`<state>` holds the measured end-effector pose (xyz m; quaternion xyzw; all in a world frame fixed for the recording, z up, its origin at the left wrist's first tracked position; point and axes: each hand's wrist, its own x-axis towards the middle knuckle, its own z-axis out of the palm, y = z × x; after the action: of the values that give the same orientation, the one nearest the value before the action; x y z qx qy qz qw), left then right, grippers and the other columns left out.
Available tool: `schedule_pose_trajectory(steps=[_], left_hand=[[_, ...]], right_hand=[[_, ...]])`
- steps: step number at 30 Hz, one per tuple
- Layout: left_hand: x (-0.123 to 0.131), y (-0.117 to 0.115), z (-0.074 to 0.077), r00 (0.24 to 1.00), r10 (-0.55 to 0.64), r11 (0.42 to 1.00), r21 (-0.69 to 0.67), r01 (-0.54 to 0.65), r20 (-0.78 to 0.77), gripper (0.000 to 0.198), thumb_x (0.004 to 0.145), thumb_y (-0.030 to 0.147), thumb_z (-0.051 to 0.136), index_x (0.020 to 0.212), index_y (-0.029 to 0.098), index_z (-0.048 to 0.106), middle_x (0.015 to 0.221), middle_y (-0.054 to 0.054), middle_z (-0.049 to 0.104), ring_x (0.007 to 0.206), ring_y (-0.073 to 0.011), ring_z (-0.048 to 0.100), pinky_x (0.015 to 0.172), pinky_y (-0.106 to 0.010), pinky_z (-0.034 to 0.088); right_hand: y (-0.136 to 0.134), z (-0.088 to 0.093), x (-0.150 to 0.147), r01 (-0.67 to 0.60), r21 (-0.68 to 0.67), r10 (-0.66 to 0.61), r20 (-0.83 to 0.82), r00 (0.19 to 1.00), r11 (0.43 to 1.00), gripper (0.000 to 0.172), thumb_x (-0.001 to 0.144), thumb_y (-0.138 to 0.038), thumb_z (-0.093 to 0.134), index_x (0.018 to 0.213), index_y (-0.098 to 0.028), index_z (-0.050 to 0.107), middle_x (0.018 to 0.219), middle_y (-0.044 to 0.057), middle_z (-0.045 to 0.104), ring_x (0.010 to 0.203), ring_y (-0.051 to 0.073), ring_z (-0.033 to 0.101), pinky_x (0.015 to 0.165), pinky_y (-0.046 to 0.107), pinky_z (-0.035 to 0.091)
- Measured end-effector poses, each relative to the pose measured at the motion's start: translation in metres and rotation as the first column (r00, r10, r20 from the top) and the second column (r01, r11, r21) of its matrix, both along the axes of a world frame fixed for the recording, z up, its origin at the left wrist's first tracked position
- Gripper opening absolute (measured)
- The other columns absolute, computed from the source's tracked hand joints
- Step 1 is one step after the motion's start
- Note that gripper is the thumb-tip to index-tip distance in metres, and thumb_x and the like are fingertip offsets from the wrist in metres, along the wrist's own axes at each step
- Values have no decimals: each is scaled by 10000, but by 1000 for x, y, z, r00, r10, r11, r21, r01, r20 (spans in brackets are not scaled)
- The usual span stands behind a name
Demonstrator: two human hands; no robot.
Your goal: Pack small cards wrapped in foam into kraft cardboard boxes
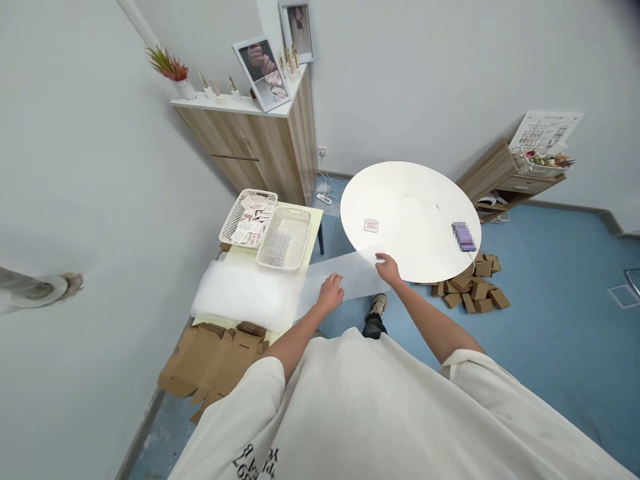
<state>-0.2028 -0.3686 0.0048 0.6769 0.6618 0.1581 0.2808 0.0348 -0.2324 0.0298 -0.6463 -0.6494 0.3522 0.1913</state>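
A long strip of translucent white packing wrap (359, 275) stretches from a thick bundle (240, 293) on the left table across to the round table's near edge. My right hand (389, 269) grips the strip's right end between thumb and fingers. Over the middle of the strip lies my left hand (331, 291), fingers slightly bent and apart, touching the wrap from above. Beyond the hands, on the round white table (410, 193), sits a small flat packet with pinkish print (371, 225).
Two white baskets (284, 212) stand behind the bundle, one with printed cards (253, 220). Flattened cardboard boxes (210, 360) lie at front left. A purple phone-like item (464, 237) rests on the round table; small brown boxes (475, 287) are piled beneath. A wooden cabinet (260, 147) stands behind.
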Motion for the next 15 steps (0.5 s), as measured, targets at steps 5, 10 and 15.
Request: schedule_pose_trajectory(steps=[5, 10, 15], left_hand=[[55, 70, -6, 999, 13, 998, -66, -17, -48, 473, 941, 252, 433, 1411, 196, 447, 1484, -130, 431, 1323, -290, 466, 1070, -418, 413], [121, 144, -6, 994, 62, 980, -184, -78, -91, 516, 928, 259, 444, 1436, 173, 429, 1544, -145, 373, 1387, -311, 407, 1108, -429, 375], [174, 201, -11, 987, 99, 956, -263, -130, -128, 525, 929, 269, 437, 1445, 175, 427, 1570, -136, 345, 1395, -310, 398, 1122, -424, 364]], right_hand=[[72, -10, 45, 3, -21, -4, -43, 999, 1000, 573, 780, -204, 494, 1343, -164, 595, 1380, 102, 584, 1273, 253, 539, 1100, 384, 425], [154, -17, 96, 10, -91, -19, -95, 995, 996, 598, 781, -219, 491, 1370, -161, 577, 1411, 97, 567, 1311, 241, 515, 1141, 384, 392], [218, -28, 146, 53, -145, -73, -138, 988, 988, 580, 771, -238, 499, 1335, -157, 609, 1378, 94, 597, 1283, 252, 539, 1144, 416, 398]])
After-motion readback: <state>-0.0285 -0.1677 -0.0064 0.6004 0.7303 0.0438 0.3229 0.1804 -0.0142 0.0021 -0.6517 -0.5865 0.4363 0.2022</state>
